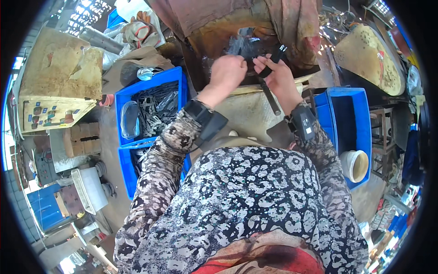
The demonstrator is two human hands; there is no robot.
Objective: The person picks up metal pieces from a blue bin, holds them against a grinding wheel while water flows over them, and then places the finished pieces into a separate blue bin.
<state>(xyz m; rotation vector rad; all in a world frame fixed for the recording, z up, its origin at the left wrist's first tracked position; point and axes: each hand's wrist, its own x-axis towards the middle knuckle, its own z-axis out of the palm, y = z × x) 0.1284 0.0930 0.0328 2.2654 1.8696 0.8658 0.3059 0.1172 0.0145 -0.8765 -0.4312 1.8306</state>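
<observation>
My right hand (284,83), palm partly turned up, has its fingers round a long dark bar (270,97). A black end piece (277,55) with small pale tips sticks out past its thumb; whether this and the bar are one piece I cannot tell. Just to the left, my left hand (228,73) is closed with its knuckles up. Its fingertips point toward the right hand, and what they pinch, if anything, is hidden. Both hands are above the front edge of a dark, wet-looking work surface (205,77), near a shiny grey patch (244,43).
On the left, a blue bin (182,91) holds many dark metal strips, with a second blue bin (127,176) nearer me. A blue crate (326,109) stands at right, with a white bucket (355,165) at its near end. Brown cloth (219,16) drapes over the far side.
</observation>
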